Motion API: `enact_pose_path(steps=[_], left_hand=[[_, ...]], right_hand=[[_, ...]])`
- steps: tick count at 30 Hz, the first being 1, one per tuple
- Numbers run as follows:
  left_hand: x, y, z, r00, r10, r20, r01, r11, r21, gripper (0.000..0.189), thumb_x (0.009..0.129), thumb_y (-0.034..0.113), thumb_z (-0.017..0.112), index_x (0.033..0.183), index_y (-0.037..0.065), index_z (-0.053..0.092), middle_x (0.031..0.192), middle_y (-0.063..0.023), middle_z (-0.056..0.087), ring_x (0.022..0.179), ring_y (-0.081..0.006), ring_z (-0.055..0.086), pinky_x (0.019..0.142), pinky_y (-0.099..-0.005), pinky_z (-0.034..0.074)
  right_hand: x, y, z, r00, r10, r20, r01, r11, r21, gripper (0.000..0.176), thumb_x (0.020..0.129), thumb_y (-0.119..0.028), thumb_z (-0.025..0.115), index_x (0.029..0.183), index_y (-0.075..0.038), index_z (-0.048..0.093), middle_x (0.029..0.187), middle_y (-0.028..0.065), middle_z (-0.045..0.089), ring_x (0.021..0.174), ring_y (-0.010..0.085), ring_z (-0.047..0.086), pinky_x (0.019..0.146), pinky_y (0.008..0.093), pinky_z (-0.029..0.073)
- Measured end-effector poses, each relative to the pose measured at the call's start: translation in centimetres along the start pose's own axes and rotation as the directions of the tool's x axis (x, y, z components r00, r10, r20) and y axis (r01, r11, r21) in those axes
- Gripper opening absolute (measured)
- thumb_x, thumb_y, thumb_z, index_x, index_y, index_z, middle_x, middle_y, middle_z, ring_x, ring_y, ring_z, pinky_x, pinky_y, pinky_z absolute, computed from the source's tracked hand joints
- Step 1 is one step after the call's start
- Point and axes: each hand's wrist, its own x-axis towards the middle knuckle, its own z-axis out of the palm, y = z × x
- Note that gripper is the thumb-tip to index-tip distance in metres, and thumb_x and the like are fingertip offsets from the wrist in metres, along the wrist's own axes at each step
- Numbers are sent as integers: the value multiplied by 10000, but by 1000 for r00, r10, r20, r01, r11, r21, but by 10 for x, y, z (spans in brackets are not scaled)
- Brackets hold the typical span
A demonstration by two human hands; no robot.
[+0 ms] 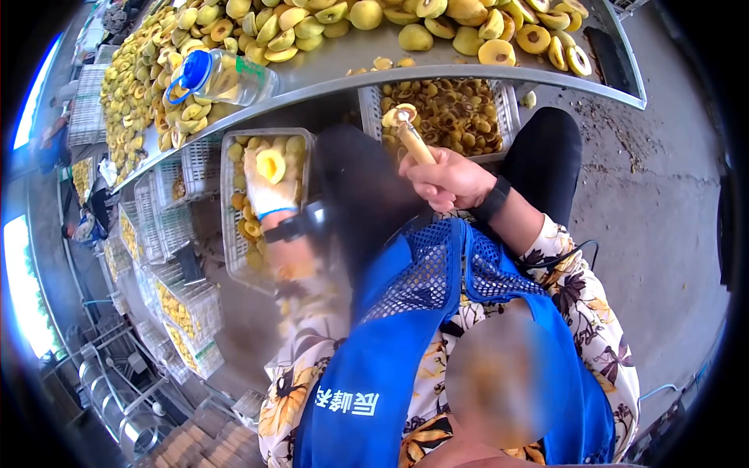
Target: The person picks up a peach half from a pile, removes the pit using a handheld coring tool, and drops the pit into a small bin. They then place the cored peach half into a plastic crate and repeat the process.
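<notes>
Left hand (269, 187), gloved: we see it cupping a peach half (271, 165), fingers mostly hidden behind. Right hand (449, 179): fist closed round a pitting tool (411, 136), whose tip we cannot make out.

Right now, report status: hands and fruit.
Left hand gloved, holding peach half. Right hand gripping wooden-handled tool. Crate of fruit beneath, nothing between hands.

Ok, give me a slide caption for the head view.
At a steel table heaped with peach halves, gloved left hand holds a peach half while right hand grips a wooden-handled tool.

Fruit-processing plant: peach halves (289, 31) heaped, crates (191, 304) stacked.
</notes>
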Motion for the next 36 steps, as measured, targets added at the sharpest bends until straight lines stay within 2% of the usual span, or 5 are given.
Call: enact_pose_path(steps=[3,19,23,28,36], left_hand=[[-4,20,-36,943,-213,-256,332,656,677,339,782,376,628,972,101,685,989,-115,656,884,-268,620,815,-339,463],[97,156,264,796,-168,581,-416,545,728,461,736,255,687,1153,106,557,1116,-136,604,1050,-277,579,877,-404,471],[76,151,198,832,-32,554,29,999,15,360,760,182,599,1077,27,527,1014,-170,615,966,-307,609,698,-381,530],[14,138,143,737,-93,670,643,403,-651,308,869,283,538,1048,33,531,962,-144,620,826,-265,627,555,-349,540],[-31,114,169,931,-178,318,346,703,-621,386,935,414,441,1079,74,552,920,-75,608,774,-181,603,635,-279,507]], right_hand=[[11,3,-7,924,9,-383,-101,970,-221,124,870,-135,538,939,-58,470,599,15,457,374,68,349,327,224,300],[-22,2,-18,771,-427,-472,104,817,-568,100,841,-148,543,859,-54,516,593,-3,487,388,70,429,333,208,340],[-20,-6,-14,629,-653,-422,149,634,-759,145,824,-169,570,880,-40,533,617,26,530,433,98,485,392,248,387],[-5,-18,11,585,-763,-277,29,361,-932,234,787,-179,609,870,19,514,662,204,567,605,368,567,573,412,447],[-3,-2,14,642,-753,-146,-84,120,-989,199,795,-124,567,864,22,451,675,269,560,669,445,555,588,489,437]])
